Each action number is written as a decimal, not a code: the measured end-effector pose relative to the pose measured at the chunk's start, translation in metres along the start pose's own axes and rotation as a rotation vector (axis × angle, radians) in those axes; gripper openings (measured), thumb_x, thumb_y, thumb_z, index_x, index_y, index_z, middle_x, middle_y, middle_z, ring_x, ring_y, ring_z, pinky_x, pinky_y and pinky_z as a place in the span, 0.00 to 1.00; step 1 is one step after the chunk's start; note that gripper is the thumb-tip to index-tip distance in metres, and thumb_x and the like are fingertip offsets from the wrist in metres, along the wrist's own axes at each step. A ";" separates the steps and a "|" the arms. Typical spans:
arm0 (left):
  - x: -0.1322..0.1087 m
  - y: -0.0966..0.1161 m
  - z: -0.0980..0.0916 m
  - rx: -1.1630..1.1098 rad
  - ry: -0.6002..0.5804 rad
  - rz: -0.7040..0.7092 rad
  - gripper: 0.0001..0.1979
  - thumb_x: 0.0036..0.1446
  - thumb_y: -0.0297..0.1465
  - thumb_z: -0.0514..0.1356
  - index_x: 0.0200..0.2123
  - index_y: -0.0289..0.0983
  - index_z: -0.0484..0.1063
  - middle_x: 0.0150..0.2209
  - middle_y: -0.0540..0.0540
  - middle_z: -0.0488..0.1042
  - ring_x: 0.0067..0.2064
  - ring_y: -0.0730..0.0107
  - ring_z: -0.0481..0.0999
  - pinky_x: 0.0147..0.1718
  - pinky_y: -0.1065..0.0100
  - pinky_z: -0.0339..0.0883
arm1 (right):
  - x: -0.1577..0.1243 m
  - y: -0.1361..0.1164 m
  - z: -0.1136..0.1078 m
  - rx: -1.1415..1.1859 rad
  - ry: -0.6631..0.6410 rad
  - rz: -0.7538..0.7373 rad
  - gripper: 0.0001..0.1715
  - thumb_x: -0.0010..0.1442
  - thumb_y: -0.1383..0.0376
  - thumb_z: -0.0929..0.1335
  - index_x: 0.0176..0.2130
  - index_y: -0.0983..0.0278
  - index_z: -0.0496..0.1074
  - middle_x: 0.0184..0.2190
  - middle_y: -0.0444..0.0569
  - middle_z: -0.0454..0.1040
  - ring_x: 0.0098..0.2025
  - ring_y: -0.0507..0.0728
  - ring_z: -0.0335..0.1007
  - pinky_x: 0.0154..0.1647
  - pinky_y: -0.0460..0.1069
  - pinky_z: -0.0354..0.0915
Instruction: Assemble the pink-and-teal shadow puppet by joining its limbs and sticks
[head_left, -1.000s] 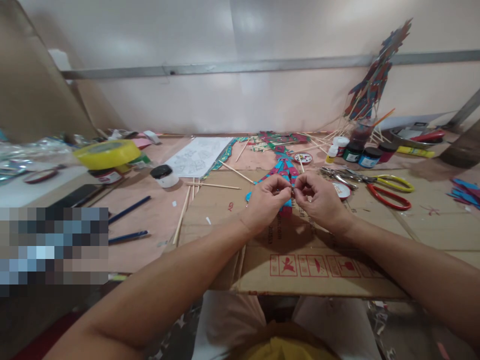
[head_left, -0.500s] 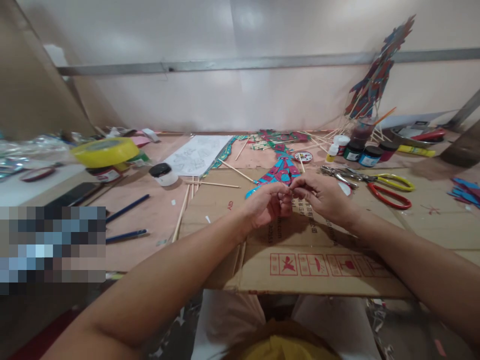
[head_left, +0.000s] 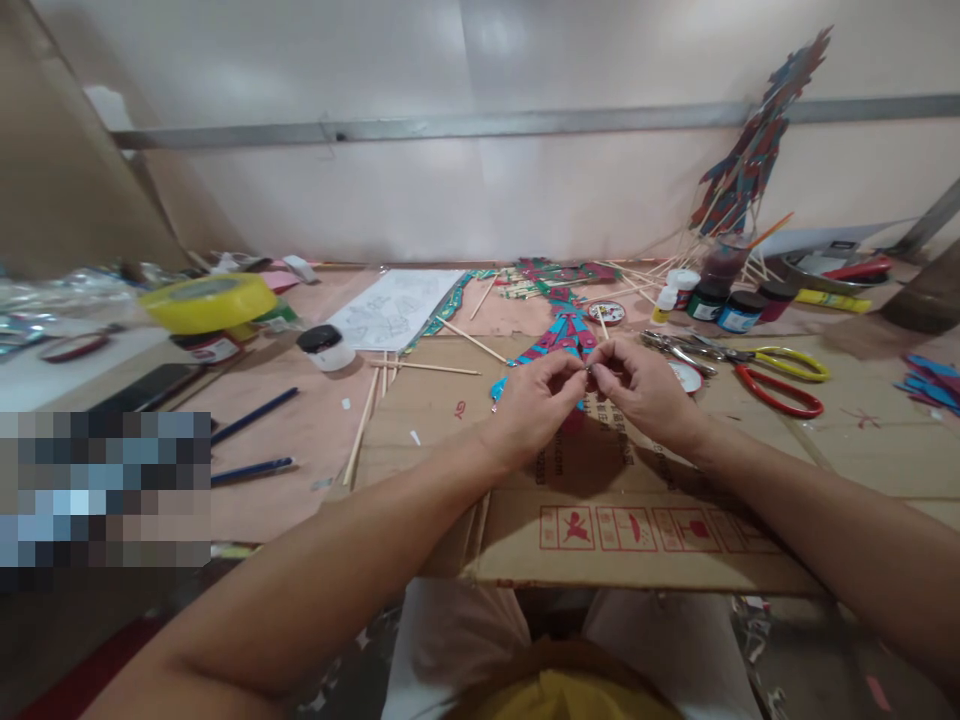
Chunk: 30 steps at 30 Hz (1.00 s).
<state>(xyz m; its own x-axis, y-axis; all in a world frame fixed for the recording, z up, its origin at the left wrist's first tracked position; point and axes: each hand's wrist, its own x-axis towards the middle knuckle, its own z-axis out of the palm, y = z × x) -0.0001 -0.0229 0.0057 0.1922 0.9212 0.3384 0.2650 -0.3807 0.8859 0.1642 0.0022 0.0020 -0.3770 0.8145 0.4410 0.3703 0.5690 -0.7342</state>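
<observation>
My left hand (head_left: pixel 541 402) and my right hand (head_left: pixel 637 392) meet fingertip to fingertip above a cardboard sheet (head_left: pixel 645 470). Both are closed in a pinch. Something tiny and dark sits between the fingertips, too small to name. Just beyond and partly under my hands lies a painted blue and magenta cut-out figure (head_left: pixel 564 332), its lower part hidden by my fingers. A thin wooden stick (head_left: pixel 474 340) reaches its left side. Past my right hand lie metal pliers (head_left: pixel 679 352) and a white round lid (head_left: pixel 684 376).
Pliers with red and yellow handles (head_left: pixel 787 380) lie to the right, below several paint jars (head_left: pixel 742 312). A printed sheet (head_left: pixel 397 308), a white jar with a black lid (head_left: pixel 326 348), yellow tape (head_left: pixel 210 300) and blue pencils (head_left: pixel 255 415) are at left. Painted pieces on sticks (head_left: pixel 757 150) stand at the back right.
My left hand has turned over so its back now faces up, fingers pinching forward. My right hand has shifted slightly, uncovering more of the white lid. The items on the table stay put.
</observation>
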 end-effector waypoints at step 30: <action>-0.001 0.000 -0.005 -0.137 -0.050 -0.007 0.06 0.50 0.30 0.55 0.25 0.36 0.70 0.25 0.52 0.66 0.29 0.74 0.63 0.32 0.73 0.58 | -0.006 -0.010 0.001 -0.053 -0.011 -0.131 0.05 0.56 0.70 0.64 0.30 0.61 0.62 0.27 0.43 0.66 0.28 0.50 0.60 0.29 0.46 0.60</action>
<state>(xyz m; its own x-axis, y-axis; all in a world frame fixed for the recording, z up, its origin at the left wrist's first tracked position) -0.0045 -0.0230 0.0066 0.2387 0.9174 0.3184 0.1363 -0.3563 0.9244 0.1623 -0.0082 0.0060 -0.4341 0.7320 0.5252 0.3616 0.6755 -0.6426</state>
